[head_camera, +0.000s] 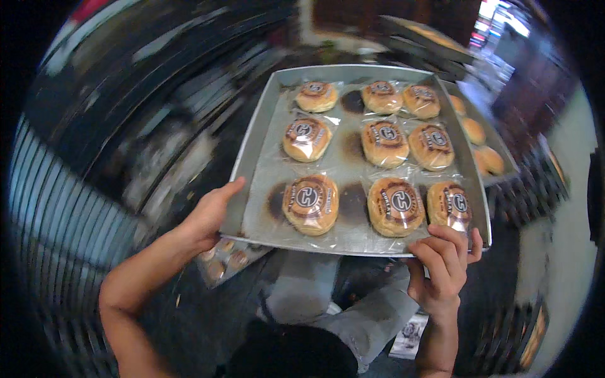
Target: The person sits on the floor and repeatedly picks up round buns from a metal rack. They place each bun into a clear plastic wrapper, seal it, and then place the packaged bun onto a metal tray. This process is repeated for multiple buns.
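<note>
Both my hands carry a square metal baking tray in front of my body. My left hand grips its near left corner, thumb on the side wall and the fingers hidden beneath. At the near right, my right hand has its fingers over the rim, close to a wrapped bun. Several round buns in clear printed plastic wrappers lie in rows, such as a front left bun and a middle one. Dark scorched patches mark the tray's bottom between them.
Right of my tray, partly behind it, another tray holds unwrapped buns. Lower left, a further tray with buns sits below my left wrist. A printed sheet or packet lies on the dark floor. Blurred slatted metal stands at left.
</note>
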